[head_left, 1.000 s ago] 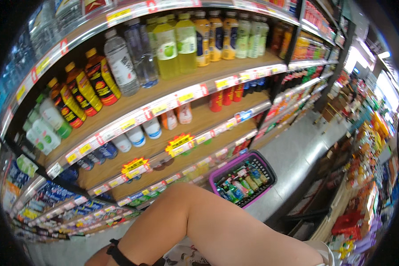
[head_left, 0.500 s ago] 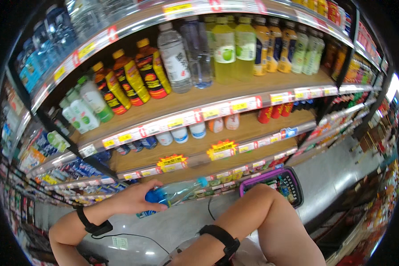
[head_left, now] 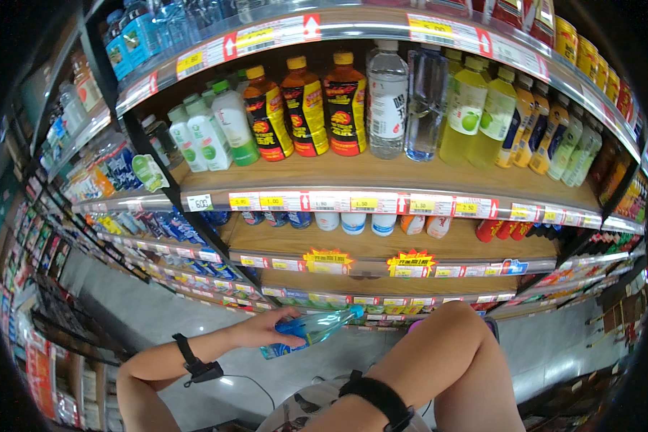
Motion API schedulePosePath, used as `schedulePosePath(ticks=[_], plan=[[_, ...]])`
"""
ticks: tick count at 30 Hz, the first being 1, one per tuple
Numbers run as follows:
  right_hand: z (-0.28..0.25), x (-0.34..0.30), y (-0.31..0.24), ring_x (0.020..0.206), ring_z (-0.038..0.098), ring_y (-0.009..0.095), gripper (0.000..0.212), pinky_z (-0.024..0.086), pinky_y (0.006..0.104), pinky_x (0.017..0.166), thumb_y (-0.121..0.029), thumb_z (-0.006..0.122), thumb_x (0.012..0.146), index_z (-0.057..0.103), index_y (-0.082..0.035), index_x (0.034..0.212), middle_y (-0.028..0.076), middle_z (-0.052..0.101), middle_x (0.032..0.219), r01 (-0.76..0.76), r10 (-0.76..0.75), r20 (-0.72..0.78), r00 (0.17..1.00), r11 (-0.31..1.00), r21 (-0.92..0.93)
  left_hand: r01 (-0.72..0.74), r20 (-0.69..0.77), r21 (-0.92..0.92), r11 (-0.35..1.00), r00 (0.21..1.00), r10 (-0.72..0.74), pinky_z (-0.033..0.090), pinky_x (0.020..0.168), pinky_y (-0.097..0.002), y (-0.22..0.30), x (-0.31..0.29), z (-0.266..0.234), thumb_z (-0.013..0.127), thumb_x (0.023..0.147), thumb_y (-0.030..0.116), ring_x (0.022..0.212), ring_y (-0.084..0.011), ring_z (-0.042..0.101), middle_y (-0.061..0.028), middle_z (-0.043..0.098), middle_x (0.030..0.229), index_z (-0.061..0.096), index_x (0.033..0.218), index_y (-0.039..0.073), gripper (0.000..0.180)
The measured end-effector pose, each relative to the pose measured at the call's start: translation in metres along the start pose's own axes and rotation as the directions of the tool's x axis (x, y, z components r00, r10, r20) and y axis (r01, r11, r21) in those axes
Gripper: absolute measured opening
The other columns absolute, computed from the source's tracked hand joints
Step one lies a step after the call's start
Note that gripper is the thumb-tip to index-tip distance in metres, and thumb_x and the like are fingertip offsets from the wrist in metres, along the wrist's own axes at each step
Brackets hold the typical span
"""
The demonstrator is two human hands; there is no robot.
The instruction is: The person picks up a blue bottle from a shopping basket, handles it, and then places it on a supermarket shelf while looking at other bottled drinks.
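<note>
My left hand (head_left: pixel 266 329) is closed round the base end of a clear bluish plastic bottle (head_left: pixel 325 326) with a blue label and a turquoise cap. The bottle lies nearly level, its cap pointing right and slightly up, in front of the lowest shelves. My right arm (head_left: pixel 432 353) is bent, elbow raised, and its forearm runs down to the lower left past a black wrist strap (head_left: pixel 378 399). Only part of my right hand (head_left: pixel 327 421) shows at the lower edge; its fingers are hidden, so what it holds cannot be told.
Shelves ahead carry drinks: dark bottles with yellow caps (head_left: pixel 345 108), clear water bottles (head_left: pixel 387 101), green-yellow juice bottles (head_left: pixel 464 108). Cans and cups stand on the shelf below. A basket (head_left: pixel 492 327) shows partly behind my right elbow. A thin cable (head_left: pixel 255 381) hangs near my left wrist.
The view has turned, so the shelves now sit further right and more level. My left hand still grips the bottle, slightly lower and further right in the picture. My right arm now covers most of the basket.
</note>
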State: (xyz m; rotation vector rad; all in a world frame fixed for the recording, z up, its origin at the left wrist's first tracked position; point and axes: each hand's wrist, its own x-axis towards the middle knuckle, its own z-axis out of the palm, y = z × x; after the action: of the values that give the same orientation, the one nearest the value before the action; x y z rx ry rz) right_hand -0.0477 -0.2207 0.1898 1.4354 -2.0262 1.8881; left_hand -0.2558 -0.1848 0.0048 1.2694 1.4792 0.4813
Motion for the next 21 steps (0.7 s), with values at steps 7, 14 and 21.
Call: schedulePosePath(ticks=[7,14,21], plan=[[-0.02,-0.036,0.044,0.087,0.062,0.031,0.017,0.05,0.0403,0.076,-0.014,0.067,0.082,0.063,-0.002,0.095,0.014,0.063,0.091,0.121,-0.134,-0.194,0.972,0.99,-0.077,-0.089,-0.276,-0.608,0.789,0.955,-0.105,0.044,0.096,-0.0312,-0.006,-0.009,0.055,0.076,0.088,0.029,0.112,-0.0165,0.054,-0.0068,0.056,0.12,0.046,0.137,0.009,0.06],[-0.112,-0.14,0.028,0.074,0.064,0.03,0.018,0.05,0.0385,0.065,-0.021,0.061,0.097,0.066,-0.003,0.096,0.013,0.067,0.083,-0.375,0.384,-0.017,0.923,0.888,-0.267,-0.44,-0.522,-0.51,0.739,0.841,0.141,0.044,0.1,-0.0327,0.015,-0.032,0.089,0.069,0.092,0.016,0.117,-0.0165,0.053,-0.0076,0.054,0.127,0.035,0.145,0.008,0.063],[-0.18,-0.17,0.039,0.064,0.06,0.018,0.062,0.047,0.0372,0.059,-0.058,0.046,0.1,0.066,-0.002,0.08,0.007,0.064,0.067,-0.869,0.878,-0.07,0.474,0.454,-0.198,-0.666,-0.727,-0.613,0.426,0.686,0.026,0.052,0.094,-0.0385,0.022,-0.005,0.124,0.07,0.091,0.025,0.112,-0.0249,0.062,-0.0137,0.056,0.128,0.03,0.147,0.01,0.071]])
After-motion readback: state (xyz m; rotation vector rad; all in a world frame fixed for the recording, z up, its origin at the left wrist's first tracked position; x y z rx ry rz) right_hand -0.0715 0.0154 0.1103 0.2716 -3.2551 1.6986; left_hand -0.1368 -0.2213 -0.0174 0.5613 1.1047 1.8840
